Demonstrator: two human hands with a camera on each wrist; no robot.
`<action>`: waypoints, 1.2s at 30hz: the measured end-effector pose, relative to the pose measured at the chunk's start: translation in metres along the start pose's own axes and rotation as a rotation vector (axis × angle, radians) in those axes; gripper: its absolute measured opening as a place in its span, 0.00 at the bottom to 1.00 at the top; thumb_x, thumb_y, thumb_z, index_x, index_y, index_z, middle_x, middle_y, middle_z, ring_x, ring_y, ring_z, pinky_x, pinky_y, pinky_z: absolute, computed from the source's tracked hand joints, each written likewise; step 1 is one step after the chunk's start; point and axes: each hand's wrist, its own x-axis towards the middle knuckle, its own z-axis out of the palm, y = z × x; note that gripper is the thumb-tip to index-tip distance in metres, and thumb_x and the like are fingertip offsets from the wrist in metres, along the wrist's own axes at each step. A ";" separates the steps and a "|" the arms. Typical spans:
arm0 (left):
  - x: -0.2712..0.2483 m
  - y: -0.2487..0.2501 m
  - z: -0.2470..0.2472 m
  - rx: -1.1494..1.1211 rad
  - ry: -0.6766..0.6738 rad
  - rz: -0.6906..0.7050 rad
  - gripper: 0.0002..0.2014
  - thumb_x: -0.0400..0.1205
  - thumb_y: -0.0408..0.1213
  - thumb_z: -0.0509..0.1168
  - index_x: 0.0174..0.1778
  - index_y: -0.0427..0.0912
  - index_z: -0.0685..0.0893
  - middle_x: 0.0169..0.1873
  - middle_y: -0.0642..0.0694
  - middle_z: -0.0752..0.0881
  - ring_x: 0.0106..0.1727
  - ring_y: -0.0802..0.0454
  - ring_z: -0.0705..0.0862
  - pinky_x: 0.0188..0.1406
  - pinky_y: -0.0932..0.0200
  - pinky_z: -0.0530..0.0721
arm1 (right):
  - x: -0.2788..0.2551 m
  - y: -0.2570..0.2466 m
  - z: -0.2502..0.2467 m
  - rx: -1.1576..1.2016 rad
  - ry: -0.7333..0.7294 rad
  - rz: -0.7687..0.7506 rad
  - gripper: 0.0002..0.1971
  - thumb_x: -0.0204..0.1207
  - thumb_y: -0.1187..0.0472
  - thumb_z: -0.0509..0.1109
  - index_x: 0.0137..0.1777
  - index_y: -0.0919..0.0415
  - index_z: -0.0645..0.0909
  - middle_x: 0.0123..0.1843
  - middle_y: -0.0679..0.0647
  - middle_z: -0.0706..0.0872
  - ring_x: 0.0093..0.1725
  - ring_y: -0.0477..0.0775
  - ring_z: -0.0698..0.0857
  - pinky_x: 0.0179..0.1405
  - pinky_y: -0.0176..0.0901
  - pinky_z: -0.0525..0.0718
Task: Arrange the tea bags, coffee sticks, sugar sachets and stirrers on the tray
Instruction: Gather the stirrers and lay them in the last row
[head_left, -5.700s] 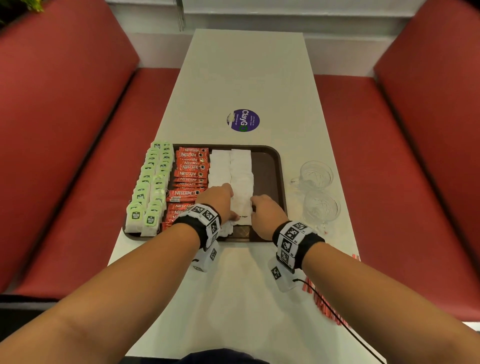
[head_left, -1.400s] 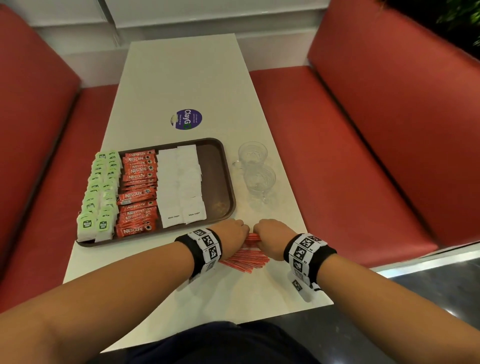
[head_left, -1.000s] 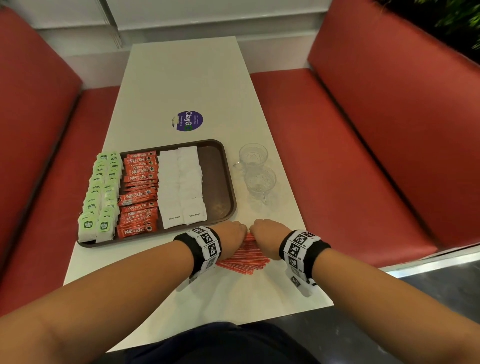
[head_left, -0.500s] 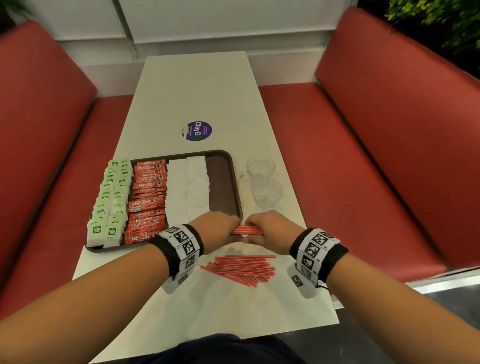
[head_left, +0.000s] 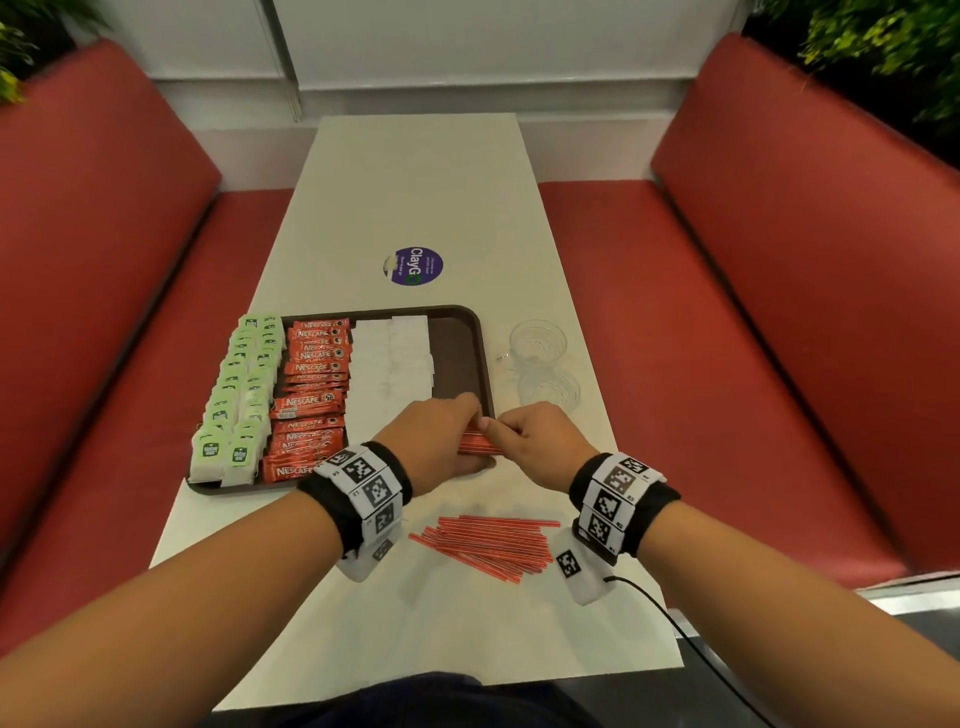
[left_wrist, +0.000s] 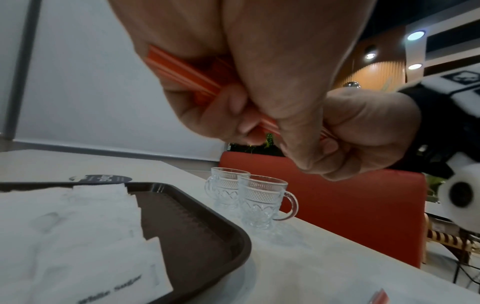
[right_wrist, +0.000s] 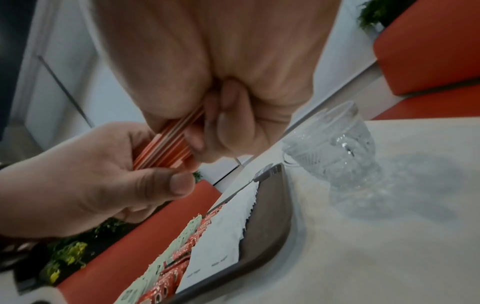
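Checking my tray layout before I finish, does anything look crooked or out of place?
One coffee stick in the red column lies tilted across its neighbours. A loose pile of stirrers sits on the table, off the tray. The rest looks tidy.

Bare forearms are showing a black wristband (head_left: 358, 488) on each wrist, wrapped with white square-coded tags; a thin black cable (head_left: 670, 618) is trailing from the right one.

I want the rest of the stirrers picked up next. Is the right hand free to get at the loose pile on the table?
Probably not yet: the right hand and left hand both grip a stirrer bundle. The loose pile lies uncovered just below.
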 end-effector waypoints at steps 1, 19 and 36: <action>-0.002 -0.001 -0.001 -0.049 0.017 -0.003 0.19 0.77 0.57 0.72 0.53 0.55 0.72 0.47 0.53 0.85 0.43 0.53 0.83 0.42 0.61 0.81 | 0.000 0.000 0.000 0.004 0.001 0.005 0.26 0.86 0.48 0.66 0.24 0.54 0.75 0.21 0.46 0.71 0.20 0.43 0.68 0.22 0.33 0.65; 0.007 -0.021 -0.022 -0.598 0.394 -0.247 0.31 0.82 0.68 0.56 0.34 0.42 0.84 0.24 0.44 0.84 0.24 0.51 0.82 0.28 0.50 0.83 | 0.024 -0.029 0.007 0.078 0.124 -0.013 0.27 0.88 0.47 0.62 0.30 0.61 0.81 0.26 0.54 0.84 0.24 0.42 0.76 0.28 0.36 0.73; 0.014 -0.036 -0.024 -0.428 0.532 -0.135 0.18 0.83 0.59 0.62 0.47 0.51 0.90 0.31 0.54 0.88 0.34 0.61 0.85 0.37 0.62 0.84 | 0.057 -0.041 0.010 0.310 0.364 0.121 0.24 0.83 0.42 0.68 0.33 0.59 0.84 0.27 0.53 0.82 0.29 0.47 0.80 0.33 0.42 0.79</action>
